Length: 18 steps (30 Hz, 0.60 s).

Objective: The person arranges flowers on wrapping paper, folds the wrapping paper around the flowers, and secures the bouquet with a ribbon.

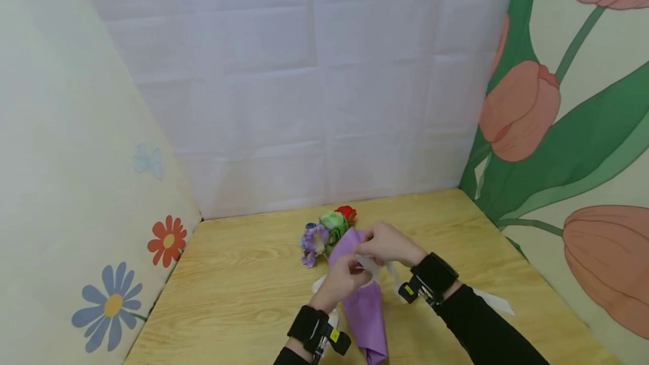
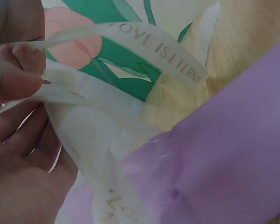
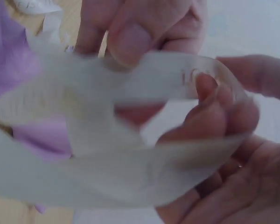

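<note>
We are holding one sheer white printed ribbon (image 1: 372, 265) over one purple paper-wrapped bouquet (image 1: 362, 303), which is lying on the wooden counter (image 1: 243, 292) near its middle, cone tip pointing toward the near edge. The left hand (image 1: 343, 281) is pinching the ribbon between thumb and fingers (image 2: 14, 84), apparently keeping the band taut across the wrap. The right hand (image 1: 387, 244) is gripping a loop of the same ribbon, fingers (image 3: 210, 116) curled through it, likely to shape a knot or bow. At the open end we are counting three blooms: one red (image 1: 347, 213), one green (image 1: 333, 221), one lilac (image 1: 314, 239). A loose ribbon tail (image 1: 494, 300) is trailing toward the right edge.
</note>
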Motion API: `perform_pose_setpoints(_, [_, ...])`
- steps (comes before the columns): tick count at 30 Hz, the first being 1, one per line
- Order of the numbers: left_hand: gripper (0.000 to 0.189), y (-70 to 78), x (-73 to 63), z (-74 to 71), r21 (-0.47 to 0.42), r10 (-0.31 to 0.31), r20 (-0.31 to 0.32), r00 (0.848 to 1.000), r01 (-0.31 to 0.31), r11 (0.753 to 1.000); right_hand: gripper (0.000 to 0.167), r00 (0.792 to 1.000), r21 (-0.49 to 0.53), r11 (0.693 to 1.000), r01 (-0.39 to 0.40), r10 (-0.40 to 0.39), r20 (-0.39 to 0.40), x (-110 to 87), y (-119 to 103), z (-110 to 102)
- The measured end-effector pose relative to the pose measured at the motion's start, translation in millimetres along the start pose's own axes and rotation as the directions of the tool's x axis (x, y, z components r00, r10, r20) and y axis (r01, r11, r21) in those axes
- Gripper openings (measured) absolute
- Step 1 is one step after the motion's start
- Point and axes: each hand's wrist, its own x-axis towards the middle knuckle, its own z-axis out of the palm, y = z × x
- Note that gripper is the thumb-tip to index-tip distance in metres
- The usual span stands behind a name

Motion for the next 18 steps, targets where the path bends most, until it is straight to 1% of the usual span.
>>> perform_pose_setpoints(1, [0.025,-0.6,-1.6,0.0,-0.034,-0.024,0.011,1.0,0.024,0.999,0.028,1.0,-0.003,1.0,-0.008,0.008,-0.007,2.7,0.1,0.4])
perform_pose_setpoints(3, [0.032,-2.4,-4.4,-0.2,-0.092,-0.071,-0.003,0.997,0.071,0.993,0.024,0.999,-0.025,1.0,-0.013,0.012,-0.036,7.6,2.2,1.2])
perform_pose_setpoints(5, [0.045,-4.7,-4.7,-0.3,-0.17,-0.108,-0.028,0.994,0.102,0.98,0.022,0.994,-0.077,0.997,0.002,-0.011,-0.109,13.7,7.6,2.2])
perform_pose_setpoints(6, [0.053,-6.3,-4.9,-0.4,-0.222,-0.128,-0.043,0.991,0.115,0.968,0.026,0.989,-0.105,0.994,0.016,-0.031,-0.147,16.5,11.6,3.5])
perform_pose_setpoints(8, [0.063,-10.0,-5.8,0.8,-0.31,-0.166,-0.081,0.983,0.133,0.941,0.031,0.974,-0.214,0.977,0.014,-0.062,-0.218,20.5,23.9,9.4])
perform_pose_setpoints(9, [0.065,-12.1,-6.2,1.4,-0.331,-0.172,-0.107,0.979,0.128,0.935,0.031,0.963,-0.263,0.965,0.006,-0.076,-0.257,21.9,31.2,13.4])
perform_pose_setpoints(10, [0.063,-14.1,-6.9,2.2,-0.341,-0.177,-0.13,0.976,0.124,0.932,0.029,0.953,-0.286,0.958,-0.009,-0.078,-0.291,21.8,38.2,17.7])
perform_pose_setpoints(11, [0.06,-15.8,-8.2,2.9,-0.346,-0.185,-0.151,0.971,0.123,0.93,0.026,0.948,-0.276,0.961,-0.018,-0.071,-0.311,20.9,44.7,21.8])
perform_pose_setpoints(13, [0.052,-19.2,-10.4,3.5,-0.325,-0.195,-0.192,0.962,0.125,0.937,0.019,0.95,-0.204,0.979,-0.014,-0.051,-0.308,15.8,53.7,27.8])
perform_pose_setpoints(14, [0.046,-20.6,-11.0,3.2,-0.304,-0.193,-0.209,0.959,0.124,0.945,0.019,0.956,-0.146,0.989,0.016,-0.058,-0.287,12.3,55.7,28.7])
perform_pose_setpoints(16, [0.036,-21.6,-11.0,0.8,-0.268,-0.184,-0.229,0.956,0.12,0.956,0.023,0.975,-0.035,0.997,0.068,-0.074,-0.207,6.3,55.4,28.9])
perform_pose_setpoints(18, [0.029,-20.3,-8.6,-2.1,-0.221,-0.165,-0.242,0.956,0.112,0.969,0.021,0.986,0.015,0.993,0.118,-0.115,-0.123,1.5,52.0,26.7])
